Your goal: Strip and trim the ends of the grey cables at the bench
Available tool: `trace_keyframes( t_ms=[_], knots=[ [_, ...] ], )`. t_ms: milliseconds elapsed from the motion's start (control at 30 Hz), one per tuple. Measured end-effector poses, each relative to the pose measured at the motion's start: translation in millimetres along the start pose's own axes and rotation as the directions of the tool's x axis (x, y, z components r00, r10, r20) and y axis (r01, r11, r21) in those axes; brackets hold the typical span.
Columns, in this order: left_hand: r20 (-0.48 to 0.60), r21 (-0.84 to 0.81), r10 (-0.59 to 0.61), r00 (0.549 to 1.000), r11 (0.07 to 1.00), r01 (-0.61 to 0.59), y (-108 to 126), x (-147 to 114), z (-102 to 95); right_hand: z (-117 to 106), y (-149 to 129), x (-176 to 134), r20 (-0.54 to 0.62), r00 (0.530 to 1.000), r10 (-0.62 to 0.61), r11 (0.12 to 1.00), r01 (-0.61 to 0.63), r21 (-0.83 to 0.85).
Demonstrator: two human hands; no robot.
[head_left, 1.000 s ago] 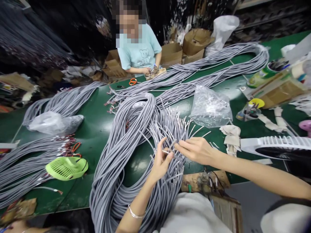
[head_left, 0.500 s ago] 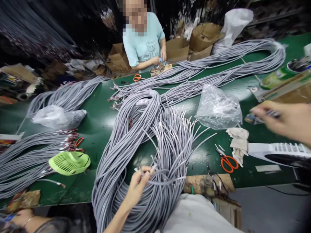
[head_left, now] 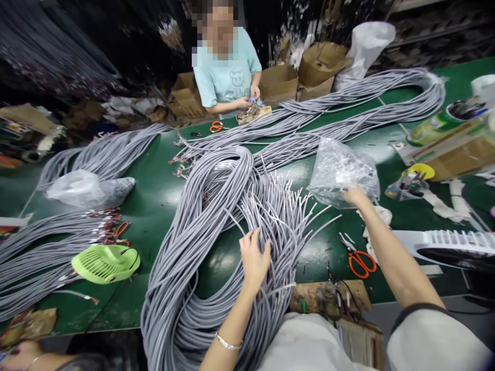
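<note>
My left hand, a bracelet at its wrist, rests over the bundle of grey cables. Its fingers are spread and grip nothing. Around it the cut cable ends fan out towards the right, with pale tips. At the front edge of a clear plastic bag, my right hand has its fingers closed on the film. The small contents of the bag are too blurred to name. Orange-handled scissors lie below my right forearm, blades pointing away from me.
A white fan and a cloth strip lie right. Behind them are hand tools and a cardboard box. A green fan and more cables are left. Across the table sits a co-worker; another person's hand shows lower left.
My right hand has come left from the tools by the box to the plastic bag. My left hand has let go of a cable end, opened, and moved up and right.
</note>
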State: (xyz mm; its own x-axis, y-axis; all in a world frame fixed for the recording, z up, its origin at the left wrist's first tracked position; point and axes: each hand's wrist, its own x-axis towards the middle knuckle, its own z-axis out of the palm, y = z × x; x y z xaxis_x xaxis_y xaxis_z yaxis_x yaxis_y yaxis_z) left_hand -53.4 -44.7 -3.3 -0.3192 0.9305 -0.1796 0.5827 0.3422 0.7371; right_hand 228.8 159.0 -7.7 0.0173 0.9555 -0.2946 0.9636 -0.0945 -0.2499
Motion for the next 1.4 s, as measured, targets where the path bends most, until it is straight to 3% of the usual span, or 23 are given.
trace_keyframes(
  t_ms=[100, 267, 367, 433, 567, 733, 867, 933, 1000, 1033, 1067, 1133, 1167, 1200, 1233, 1333, 1400],
  knots=[
    [-0.058, 0.137, -0.121, 0.991, 0.982, 0.128, -12.1, 16.1, -0.3, 8.4, -23.5, -8.8, 0.038, 0.999, -0.018, 0.998, 0.02, -0.056],
    [-0.011, 0.236, -0.231, 0.973, 0.945, 0.227, -19.2, 42.4, 10.8, 72.6, -112.1, -56.8, 0.188, 0.93, -0.316, 0.948, 0.316, 0.027],
    [0.014, 0.243, -0.237, 0.972, 0.943, 0.226, -18.5, 45.3, 9.7, 103.3, -146.5, -72.7, 0.228, 0.913, -0.339, 0.94, 0.34, 0.038],
    [0.007, 0.22, -0.22, 0.975, 0.952, 0.213, -16.6, 44.1, 8.0, 112.4, -152.1, -74.0, 0.236, 0.918, -0.317, 0.947, 0.318, 0.036],
    [0.005, 0.085, -0.195, 0.981, 0.977, 0.194, -13.0, 41.3, 4.5, 111.7, -137.0, -69.3, 0.218, 0.923, -0.317, 0.948, 0.309, 0.071],
    [0.082, -0.237, -0.139, 0.987, 0.959, 0.155, -6.1, 34.5, 1.5, 98.0, -111.8, -70.7, 0.118, 0.918, -0.378, 0.922, 0.361, 0.142],
    [0.236, -0.488, -0.039, 0.971, 0.859, 0.153, 5.5, 25.8, -2.3, 76.0, -103.3, -85.5, -0.101, 0.922, -0.373, 0.911, 0.385, 0.147],
    [0.293, -0.562, 0.001, 0.956, 0.809, 0.172, 12.6, 20.6, -7.3, 58.6, -105.0, -99.4, -0.234, 0.891, -0.388, 0.896, 0.425, 0.132],
    [0.327, -0.609, 0.026, 0.945, 0.77, 0.19, 19.2, 14.7, -13.5, 38.1, -109.6, -114.8, -0.311, 0.827, -0.468, 0.847, 0.52, 0.111],
    [0.337, -0.626, 0.036, 0.941, 0.755, 0.195, 22.2, 11.4, -16.5, 27.3, -112.3, -121.7, -0.331, 0.756, -0.564, 0.785, 0.616, 0.07],
    [0.342, -0.642, 0.047, 0.939, 0.741, 0.197, 24.7, 8.1, -19.3, 16.6, -114.8, -127.3, -0.342, 0.648, -0.68, 0.69, 0.724, 0.0],
    [0.346, -0.672, 0.073, 0.935, 0.715, 0.193, 28.4, 1.0, -23.9, -3.9, -118.3, -133.9, -0.329, 0.356, -0.875, 0.433, 0.878, -0.202],
    [0.347, -0.685, 0.085, 0.934, 0.703, 0.191, 29.5, -2.5, -25.8, -13.4, -118.9, -135.0, -0.313, 0.225, -0.923, 0.321, 0.898, -0.302],
    [0.35, -0.696, 0.096, 0.932, 0.692, 0.19, 30.2, -5.9, -27.5, -22.4, -118.9, -134.8, -0.302, 0.141, -0.943, 0.255, 0.889, -0.38],
    [0.356, -0.704, 0.107, 0.928, 0.684, 0.191, 30.5, -9.1, -29.2, -30.8, -118.3, -133.7, -0.304, 0.112, -0.946, 0.241, 0.871, -0.428],
    [0.384, -0.707, 0.139, 0.913, 0.681, 0.193, 30.1, -17.6, -34.6, -54.0, -114.8, -128.1, -0.309, 0.12, -0.943, 0.27, 0.82, -0.505],
    [0.401, -0.695, 0.161, 0.902, 0.695, 0.185, 29.7, -22.0, -38.5, -68.2, -112.3, -124.9, -0.266, 0.097, -0.959, 0.233, 0.803, -0.548]
  ],
)
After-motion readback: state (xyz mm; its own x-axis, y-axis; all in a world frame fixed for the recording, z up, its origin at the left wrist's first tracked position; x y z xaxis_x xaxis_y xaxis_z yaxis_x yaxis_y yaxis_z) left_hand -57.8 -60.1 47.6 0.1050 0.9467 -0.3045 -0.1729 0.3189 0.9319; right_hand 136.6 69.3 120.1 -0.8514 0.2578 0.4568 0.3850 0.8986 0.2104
